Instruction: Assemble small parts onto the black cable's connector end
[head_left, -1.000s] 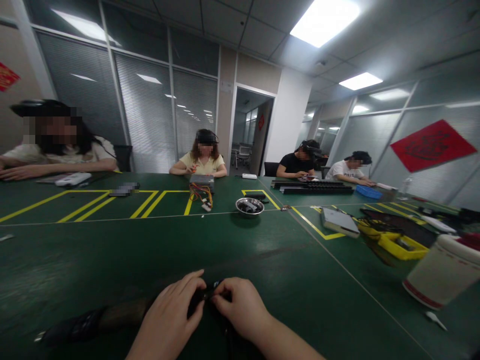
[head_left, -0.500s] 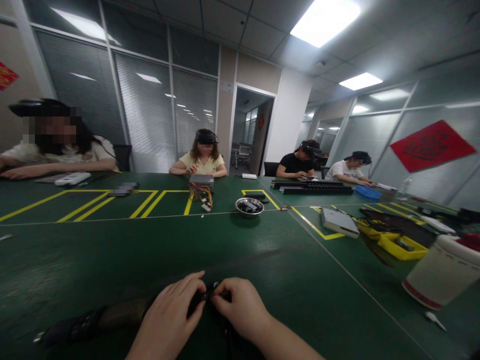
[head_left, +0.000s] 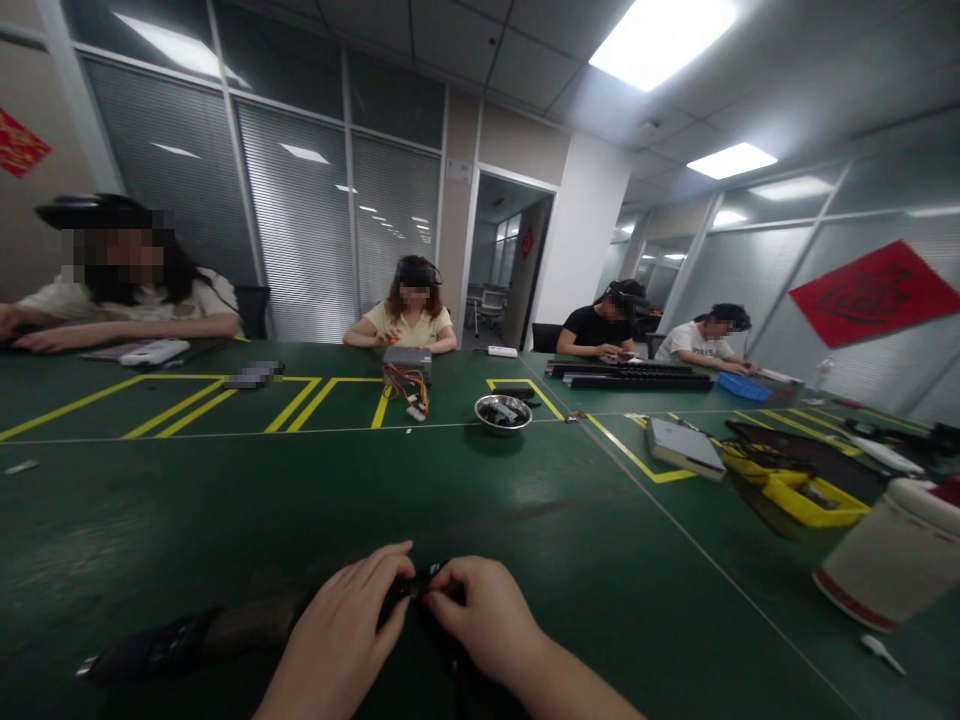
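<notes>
My left hand [head_left: 351, 625] and my right hand [head_left: 484, 615] meet at the near edge of the green table [head_left: 480, 500]. Both pinch a small black object [head_left: 418, 585] between their fingertips; most of it is hidden by the fingers. A dark strap-like piece [head_left: 161, 645] stretches from under my left hand toward the left along the table.
A metal bowl [head_left: 502, 412] with small parts stands mid-table, a grey box with coloured wires [head_left: 406, 372] behind it. At right lie a white cup on its side [head_left: 889, 565], a yellow tray [head_left: 806, 495] and a grey flat box [head_left: 684, 445]. Several people sit along the far side.
The view has shifted slightly to the left and up. My hands stay together on the black object.
</notes>
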